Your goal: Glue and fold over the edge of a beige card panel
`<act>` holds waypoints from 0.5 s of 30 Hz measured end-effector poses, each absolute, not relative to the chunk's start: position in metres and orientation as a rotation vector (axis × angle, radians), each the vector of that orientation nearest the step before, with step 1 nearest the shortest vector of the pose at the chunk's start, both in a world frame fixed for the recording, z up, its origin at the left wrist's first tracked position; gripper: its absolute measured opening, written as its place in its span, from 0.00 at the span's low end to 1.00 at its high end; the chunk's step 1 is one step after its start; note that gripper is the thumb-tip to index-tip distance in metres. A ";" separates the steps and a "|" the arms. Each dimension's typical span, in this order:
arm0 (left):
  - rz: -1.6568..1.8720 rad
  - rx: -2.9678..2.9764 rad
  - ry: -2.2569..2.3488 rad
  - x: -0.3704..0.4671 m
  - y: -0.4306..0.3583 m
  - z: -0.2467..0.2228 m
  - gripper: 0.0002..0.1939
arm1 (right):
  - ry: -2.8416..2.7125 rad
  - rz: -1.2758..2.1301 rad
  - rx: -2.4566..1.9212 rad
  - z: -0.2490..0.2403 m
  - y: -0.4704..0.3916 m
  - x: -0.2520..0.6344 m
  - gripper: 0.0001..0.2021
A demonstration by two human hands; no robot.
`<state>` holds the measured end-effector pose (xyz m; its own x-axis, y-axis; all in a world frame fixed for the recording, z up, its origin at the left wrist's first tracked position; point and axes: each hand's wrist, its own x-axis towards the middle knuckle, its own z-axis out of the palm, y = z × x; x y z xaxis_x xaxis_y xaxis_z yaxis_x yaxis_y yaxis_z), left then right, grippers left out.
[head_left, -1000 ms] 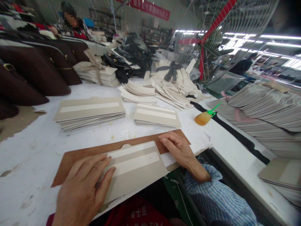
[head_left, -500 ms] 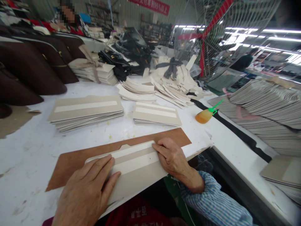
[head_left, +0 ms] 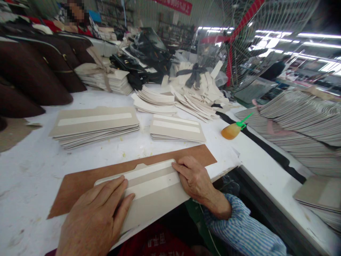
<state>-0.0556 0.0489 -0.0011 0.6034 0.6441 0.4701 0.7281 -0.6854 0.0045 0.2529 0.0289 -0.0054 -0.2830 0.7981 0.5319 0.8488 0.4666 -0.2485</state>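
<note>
A grey card panel [head_left: 156,186] with two white tape strips lies on a brown board [head_left: 87,181] at the near edge of the white table [head_left: 34,167]. My left hand [head_left: 93,218] presses flat on the panel's left part, fingers spread. My right hand [head_left: 194,179] rests on the panel's right end, fingers curled against its edge. The panel overhangs the table edge toward me.
Two stacks of the same grey taped panels [head_left: 93,124] [head_left: 177,128] lie beyond the board. An orange glue bottle with a green nozzle [head_left: 232,130] lies to the right. Large grey card piles [head_left: 301,121] fill the right, dark brown bags [head_left: 32,74] the left. A person sits at the far left.
My right hand slid left from the brown board onto the panel's right end. The left hand shifted slightly on the panel. The view tilted a little.
</note>
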 end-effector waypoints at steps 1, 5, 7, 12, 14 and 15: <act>-0.658 -2.643 -1.122 -0.055 0.049 -0.001 0.20 | -2.113 -0.104 -1.360 -0.006 0.029 0.254 0.14; -0.667 -2.645 -1.070 -0.052 0.050 0.003 0.20 | -2.086 -0.028 -1.354 0.002 0.032 0.258 0.13; -0.700 -2.630 -1.070 -0.051 0.050 0.005 0.20 | -2.083 -0.037 -1.319 0.009 0.034 0.256 0.14; -0.719 -2.639 -1.101 -0.050 0.050 0.006 0.17 | -2.232 0.057 -1.133 0.024 0.040 0.232 0.15; -0.725 -2.641 -1.102 -0.049 0.049 0.006 0.17 | -2.329 0.090 -1.153 0.026 0.042 0.220 0.14; -0.730 -2.638 -1.100 -0.048 0.049 0.006 0.16 | -2.373 0.097 -1.180 0.026 0.044 0.215 0.13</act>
